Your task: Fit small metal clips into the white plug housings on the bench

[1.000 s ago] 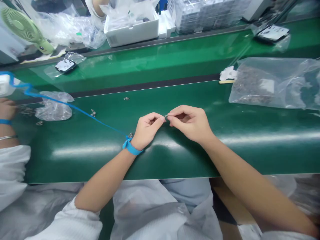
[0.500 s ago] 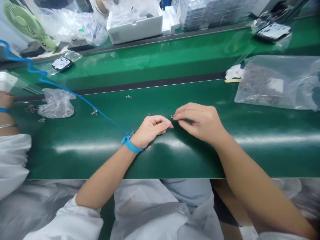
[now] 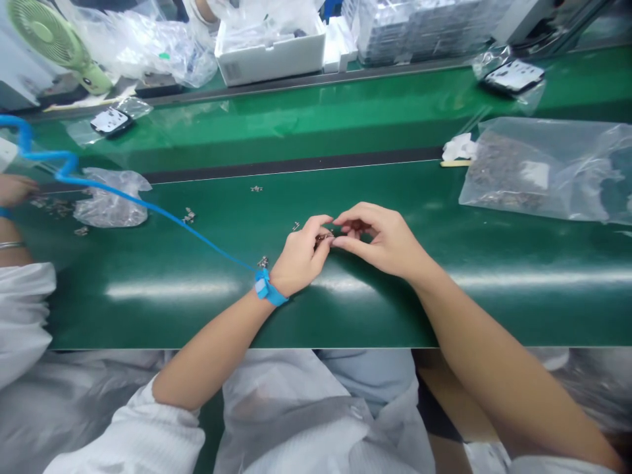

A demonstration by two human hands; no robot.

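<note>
My left hand (image 3: 302, 257), with a blue wrist strap (image 3: 270, 289) on it, has its thumb and forefinger curled around a small metal part (image 3: 324, 237). Touching those fingertips is my right hand (image 3: 382, 240), its fingers bent and its thumb tip against the same spot. The fingers partly cover the piece, so its exact shape is unclear. Close to the left wrist lies a little pile of small metal parts (image 3: 263, 262). A few more metal pieces (image 3: 296, 226) rest just beyond the left hand.
A blue coiled cord (image 3: 123, 194) runs from the strap to the upper left. More small parts (image 3: 189, 215) lie leftward, near a clear plastic bag (image 3: 113, 204). A large bag of parts (image 3: 508, 168) is at right. At far left is another person's hand (image 3: 17, 189).
My right hand has moved left with the small metal part, meeting my left fingertips. My left hand has turned and its thumb and forefinger now curl around the piece.
</note>
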